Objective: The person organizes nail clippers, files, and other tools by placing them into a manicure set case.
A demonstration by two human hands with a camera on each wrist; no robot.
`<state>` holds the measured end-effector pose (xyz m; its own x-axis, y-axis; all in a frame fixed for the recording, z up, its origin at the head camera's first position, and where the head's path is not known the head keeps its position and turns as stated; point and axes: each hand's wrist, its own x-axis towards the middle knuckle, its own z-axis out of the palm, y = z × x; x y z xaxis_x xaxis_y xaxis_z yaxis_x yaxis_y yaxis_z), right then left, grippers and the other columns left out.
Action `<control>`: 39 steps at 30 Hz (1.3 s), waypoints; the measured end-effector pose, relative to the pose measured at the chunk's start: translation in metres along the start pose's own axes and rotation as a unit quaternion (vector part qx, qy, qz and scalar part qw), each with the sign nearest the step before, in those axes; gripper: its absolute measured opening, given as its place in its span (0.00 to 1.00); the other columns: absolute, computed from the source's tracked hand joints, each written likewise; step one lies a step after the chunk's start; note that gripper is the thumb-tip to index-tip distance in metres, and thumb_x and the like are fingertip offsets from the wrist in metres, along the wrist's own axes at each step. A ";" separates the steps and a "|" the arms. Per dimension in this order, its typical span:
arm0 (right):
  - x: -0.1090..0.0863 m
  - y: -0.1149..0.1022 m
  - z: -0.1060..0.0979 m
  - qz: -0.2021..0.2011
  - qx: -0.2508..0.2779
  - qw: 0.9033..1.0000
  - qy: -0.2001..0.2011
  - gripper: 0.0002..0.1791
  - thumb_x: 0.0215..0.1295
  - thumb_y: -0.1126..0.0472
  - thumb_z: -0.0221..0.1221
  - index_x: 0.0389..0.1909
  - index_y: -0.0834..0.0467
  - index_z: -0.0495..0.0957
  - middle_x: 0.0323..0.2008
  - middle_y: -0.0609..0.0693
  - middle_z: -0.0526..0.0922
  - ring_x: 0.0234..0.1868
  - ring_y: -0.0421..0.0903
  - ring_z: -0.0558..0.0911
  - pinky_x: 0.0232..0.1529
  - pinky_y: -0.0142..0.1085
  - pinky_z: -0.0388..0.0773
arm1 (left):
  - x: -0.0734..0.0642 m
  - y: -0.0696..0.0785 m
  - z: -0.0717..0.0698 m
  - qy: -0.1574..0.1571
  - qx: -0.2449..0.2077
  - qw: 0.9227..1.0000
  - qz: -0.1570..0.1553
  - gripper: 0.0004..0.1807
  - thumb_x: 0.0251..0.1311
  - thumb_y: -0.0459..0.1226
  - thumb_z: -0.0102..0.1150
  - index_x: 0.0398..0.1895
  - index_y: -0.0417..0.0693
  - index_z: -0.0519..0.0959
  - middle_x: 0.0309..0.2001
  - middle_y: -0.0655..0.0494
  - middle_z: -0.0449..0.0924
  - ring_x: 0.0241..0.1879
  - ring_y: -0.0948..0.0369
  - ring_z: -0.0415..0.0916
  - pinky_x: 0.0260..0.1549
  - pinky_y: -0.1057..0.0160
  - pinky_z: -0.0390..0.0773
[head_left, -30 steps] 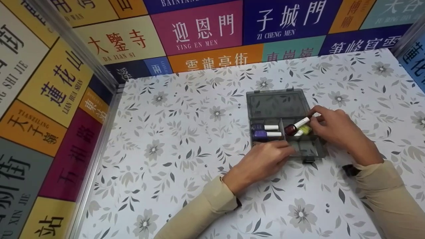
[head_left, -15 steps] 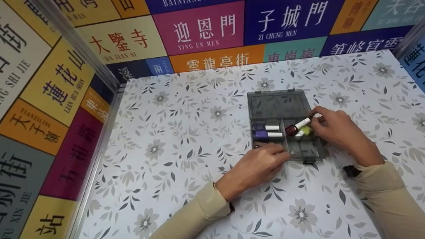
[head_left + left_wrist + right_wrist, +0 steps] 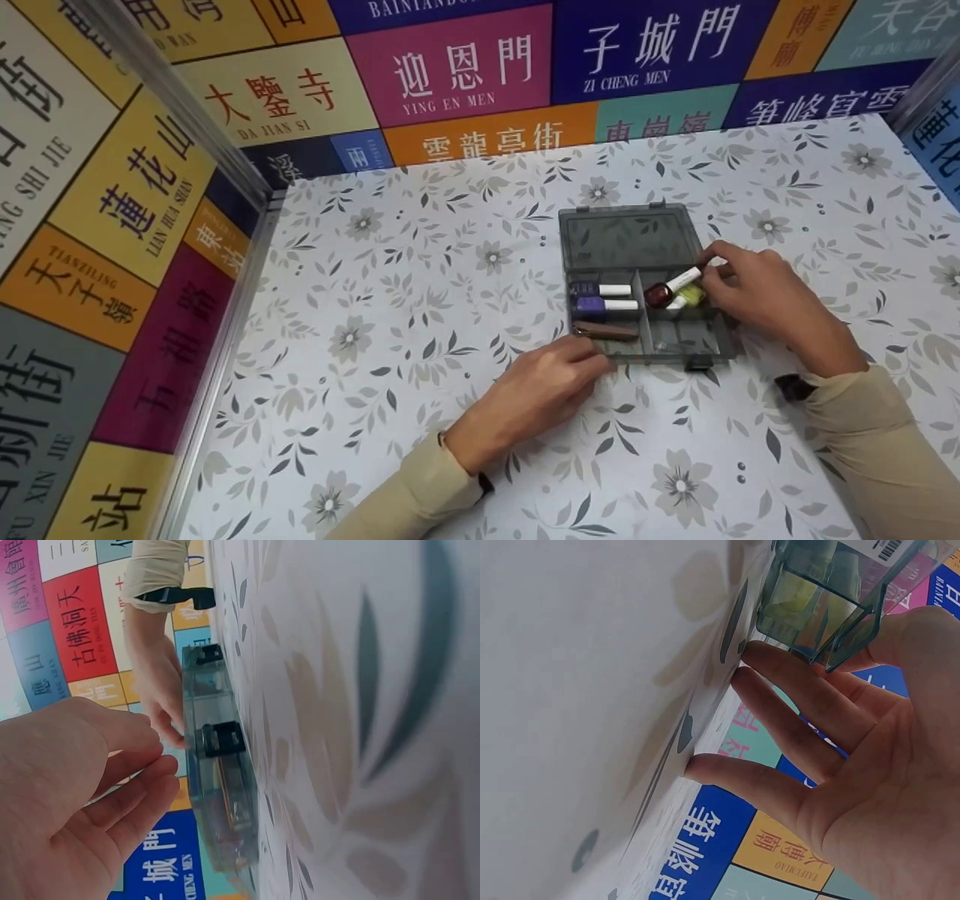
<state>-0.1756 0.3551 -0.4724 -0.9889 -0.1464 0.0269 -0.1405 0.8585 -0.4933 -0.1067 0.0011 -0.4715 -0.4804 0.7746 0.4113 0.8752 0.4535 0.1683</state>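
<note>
A smoky clear plastic organizer box (image 3: 697, 346) sits with its lid (image 3: 630, 238) folded back. Two purple nail polish bottles (image 3: 589, 304) occupy its left compartment. In the right one, a dark red nail polish bottle (image 3: 660, 293) leans over a yellow-green one (image 3: 691, 295). A slim brownish piece with a shiny end, like nail clippers (image 3: 606, 331), lies in the front left compartment. My left hand (image 3: 551, 379) is just off the front edge, fingers loosely bent, holding nothing. My right hand (image 3: 757, 296) holds the box's right side by thumb and forefinger, other fingertips (image 3: 697, 763) down on the table.
The table (image 3: 420, 285) has a white floral cover. Behind it and at the left stand panels (image 3: 457, 67) of coloured tiles with lettering. Dark latches (image 3: 221, 739) stick out from the box's front wall. Black bands (image 3: 795, 385) show at the cuffs.
My left hand has drawn back left and toward me from the front of the box, uncovering the brownish piece in the front left compartment. My right hand stays in place.
</note>
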 end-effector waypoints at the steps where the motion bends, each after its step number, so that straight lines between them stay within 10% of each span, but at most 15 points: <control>1: 0.000 0.000 0.000 -0.001 0.000 1.000 0.000 0.14 0.80 0.56 0.52 0.56 0.55 0.82 0.48 0.65 0.92 0.37 0.54 0.89 0.37 0.45 0.78 | -0.002 -0.001 -0.001 0.002 0.000 1.000 -0.001 0.11 0.74 0.34 0.64 0.54 0.53 0.88 0.50 0.59 0.87 0.51 0.64 0.86 0.57 0.74 0.83; 27: -0.001 -0.002 0.000 0.002 0.005 1.000 -0.005 0.12 0.81 0.55 0.53 0.57 0.54 0.79 0.51 0.68 0.91 0.49 0.63 0.91 0.41 0.49 0.79 | -0.082 -0.033 -0.032 -0.014 -0.029 0.987 -0.155 0.06 0.71 0.35 0.70 0.46 0.53 0.90 0.49 0.57 0.87 0.51 0.59 0.87 0.53 0.63 0.88; 39: 0.000 -0.001 -0.007 0.021 0.004 0.999 -0.036 0.18 0.83 0.49 0.52 0.61 0.52 0.81 0.56 0.68 0.89 0.50 0.62 0.90 0.38 0.46 0.78 | -0.103 -0.045 -0.040 0.003 -0.026 0.985 -0.171 0.07 0.69 0.33 0.71 0.46 0.51 0.90 0.47 0.58 0.88 0.51 0.59 0.86 0.49 0.62 0.89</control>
<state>-0.1762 0.3576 -0.4652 -0.9877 -0.1457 -0.0570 -0.0982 0.8608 -0.4994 -0.0944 -0.1167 -0.4855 -0.7476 0.5772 0.3284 0.6638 0.6639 0.3444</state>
